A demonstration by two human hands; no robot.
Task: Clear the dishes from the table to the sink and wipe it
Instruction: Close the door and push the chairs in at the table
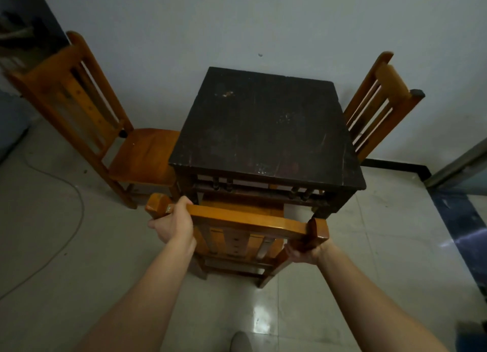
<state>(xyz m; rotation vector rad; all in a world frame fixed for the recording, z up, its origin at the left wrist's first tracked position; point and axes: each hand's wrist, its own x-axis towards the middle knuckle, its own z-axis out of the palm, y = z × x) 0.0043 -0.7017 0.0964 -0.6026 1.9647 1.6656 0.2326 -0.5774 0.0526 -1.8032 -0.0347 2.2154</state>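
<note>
View: head camera, looking down and forward.
Table (263, 130): dark wood, mid-scene, its far edge toward the wall. Pale flecks show on the top at the far left and near the near edge.
Dishes, sink, cloth: none of them shows in this view.
Near chair (245, 219): orange wood, at the table's near side, its seat partly under the table frame.
Left hand (174, 221): fingers curled over the left end of the near chair's top rail, grasping it.
Right hand (304, 249): wrapped round the right post just under the rail, grasping it.
Side chairs: left chair (87, 109) and right chair (379, 104) flank the table.
Step in hand: probably shifting the near chair at the table's edge. Whether it is going in or out cannot be told.
Next move calls for: an even pull or push from both hands so the chair legs clear the table legs. If the flecks are residue, wiping is likely still due.
</note>
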